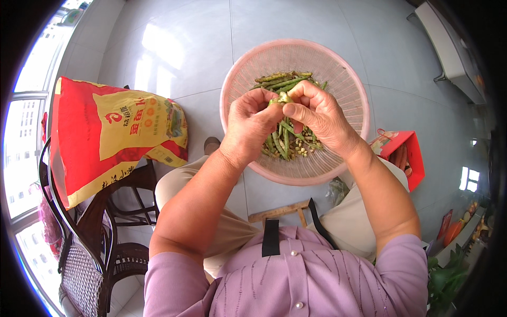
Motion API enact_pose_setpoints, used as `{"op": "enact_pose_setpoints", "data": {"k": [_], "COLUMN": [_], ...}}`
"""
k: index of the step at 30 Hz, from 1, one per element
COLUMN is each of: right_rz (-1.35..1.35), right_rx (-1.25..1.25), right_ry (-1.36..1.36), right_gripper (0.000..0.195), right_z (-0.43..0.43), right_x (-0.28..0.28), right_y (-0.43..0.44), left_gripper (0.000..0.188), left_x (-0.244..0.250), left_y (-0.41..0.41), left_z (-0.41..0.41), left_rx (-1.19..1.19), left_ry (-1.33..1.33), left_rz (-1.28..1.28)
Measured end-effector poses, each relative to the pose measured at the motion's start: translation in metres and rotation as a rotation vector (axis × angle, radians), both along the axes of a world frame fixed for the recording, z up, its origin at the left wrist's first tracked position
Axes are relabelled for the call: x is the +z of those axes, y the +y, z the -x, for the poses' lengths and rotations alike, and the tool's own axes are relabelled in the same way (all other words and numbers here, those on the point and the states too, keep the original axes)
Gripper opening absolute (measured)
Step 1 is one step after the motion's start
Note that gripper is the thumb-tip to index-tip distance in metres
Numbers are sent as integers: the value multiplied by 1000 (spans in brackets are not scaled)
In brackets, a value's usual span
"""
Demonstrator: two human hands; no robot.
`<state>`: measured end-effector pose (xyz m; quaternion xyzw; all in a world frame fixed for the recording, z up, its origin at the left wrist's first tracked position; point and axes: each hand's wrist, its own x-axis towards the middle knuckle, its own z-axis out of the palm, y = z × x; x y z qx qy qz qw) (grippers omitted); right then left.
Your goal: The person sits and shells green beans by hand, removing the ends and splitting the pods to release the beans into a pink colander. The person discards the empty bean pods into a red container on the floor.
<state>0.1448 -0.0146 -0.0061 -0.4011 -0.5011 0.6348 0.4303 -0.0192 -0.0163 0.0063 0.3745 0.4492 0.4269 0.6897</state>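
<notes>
Between the fingertips of both hands is a green bean pod [282,98], pale and partly split. My left hand [253,121] pinches its left end with thumb and forefinger. On the other end, my right hand [317,115] grips with thumb and bent fingers. Below them a round pink plastic basket [342,75] holds long green bean pods [285,140], with yellowish-brown pods [277,77] at the far side of the heap. Loose shelled beans [303,149] lie among the pods at the near side. My hands hide the middle of the heap.
A red and yellow printed sack [126,123] rests by a dark wicker chair [85,269] at left. Right of the basket stands a red box [416,158] with brown contents. A wooden stool edge [277,212] and a clear plastic bag [337,192] sit between my legs.
</notes>
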Motion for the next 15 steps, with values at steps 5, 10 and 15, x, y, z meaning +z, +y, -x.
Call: {"op": "enact_pose_setpoints", "data": {"k": [5, 10, 15], "right_rz": [122, 255, 352], "right_rx": [139, 172, 187], "right_ry": [49, 260, 286], "right_gripper": [23, 29, 31], "right_z": [-10, -13, -13], "right_x": [3, -4, 4], "right_y": [3, 2, 0], "left_gripper": [4, 3, 3], "left_x": [-4, -1, -3], "left_y": [-1, 0, 1], "left_z": [3, 3, 6], "left_rx": [-52, -69, -95], "left_ry": [-29, -98, -54], "left_rz": [-27, -8, -6]}}
